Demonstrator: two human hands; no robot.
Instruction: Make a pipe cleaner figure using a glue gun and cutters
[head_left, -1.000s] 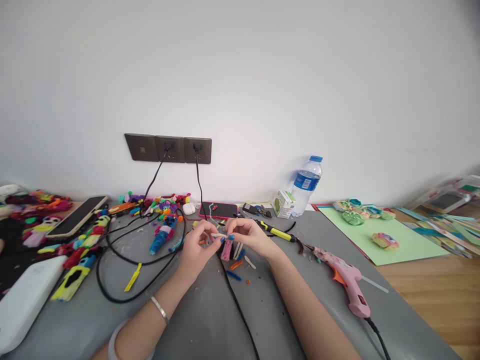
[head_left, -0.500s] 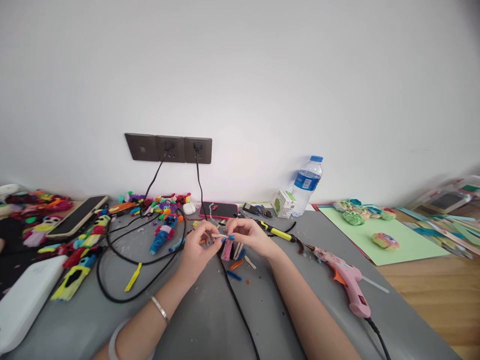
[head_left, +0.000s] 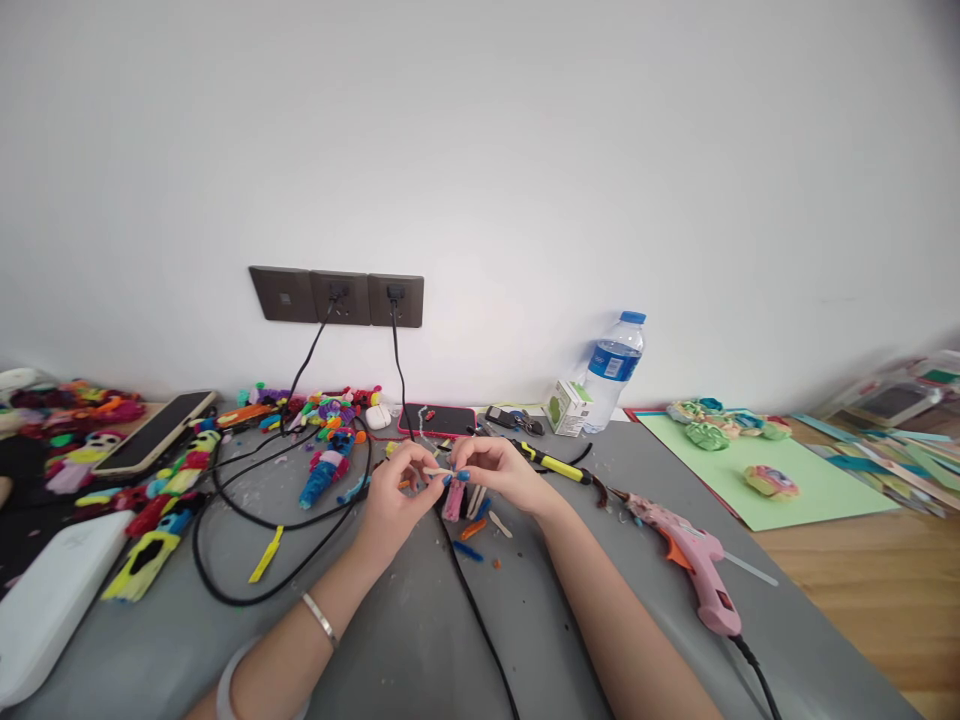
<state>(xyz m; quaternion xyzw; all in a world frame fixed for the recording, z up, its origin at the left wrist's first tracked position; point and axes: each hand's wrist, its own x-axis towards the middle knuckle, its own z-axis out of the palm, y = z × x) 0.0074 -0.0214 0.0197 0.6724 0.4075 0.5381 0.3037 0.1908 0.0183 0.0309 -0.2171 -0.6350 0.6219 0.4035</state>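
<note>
My left hand (head_left: 396,497) and my right hand (head_left: 500,470) meet over the middle of the grey mat (head_left: 390,640). Both pinch a thin pale stick (head_left: 437,471) held level between them, fingertips closed on it. Just below the fingers stands a small pink figure (head_left: 454,500) with flat sticks beside it; whether the hands touch it I cannot tell. Small orange and blue bits (head_left: 471,530) lie on the mat under my right hand. A black cable (head_left: 472,600) runs under my hands toward me.
A pink glue gun (head_left: 694,560) lies right of my forearm. A water bottle (head_left: 613,368) and small carton (head_left: 566,406) stand by the wall. Colourful figures (head_left: 326,465), a phone (head_left: 154,432), looped cables (head_left: 247,520) and a white box (head_left: 52,600) fill the left. Green paper (head_left: 772,470) lies right.
</note>
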